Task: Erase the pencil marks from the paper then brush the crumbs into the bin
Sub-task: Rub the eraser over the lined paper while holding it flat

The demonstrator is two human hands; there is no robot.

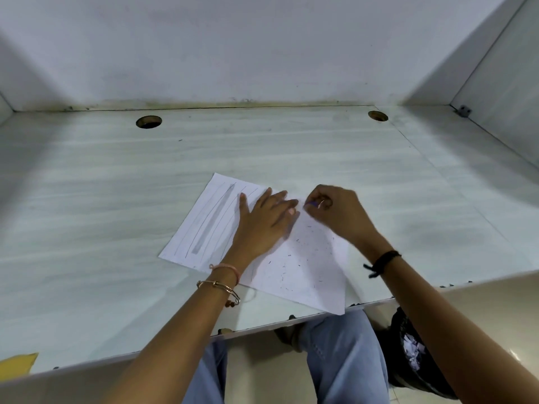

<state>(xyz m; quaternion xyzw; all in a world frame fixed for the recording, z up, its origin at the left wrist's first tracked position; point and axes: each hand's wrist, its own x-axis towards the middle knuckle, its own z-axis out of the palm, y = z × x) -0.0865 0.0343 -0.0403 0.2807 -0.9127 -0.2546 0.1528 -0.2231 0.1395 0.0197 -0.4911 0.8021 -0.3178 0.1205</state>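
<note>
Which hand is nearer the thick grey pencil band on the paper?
Left. The left hand lies flat on the paper, just right of the pencil band; the right hand, pinching a blue eraser, is farther right.

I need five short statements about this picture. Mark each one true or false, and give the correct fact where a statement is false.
1. The left hand lies flat on the paper. True.
2. The right hand holds nothing. False: it pinches a small eraser.
3. Some pencil marks are still on the left part of the paper. True.
4. The right part of the paper is clean. False: dark crumbs are scattered over it.
5. The bin stands on the desk. False: it is below the desk, beside the person's right leg.
</note>
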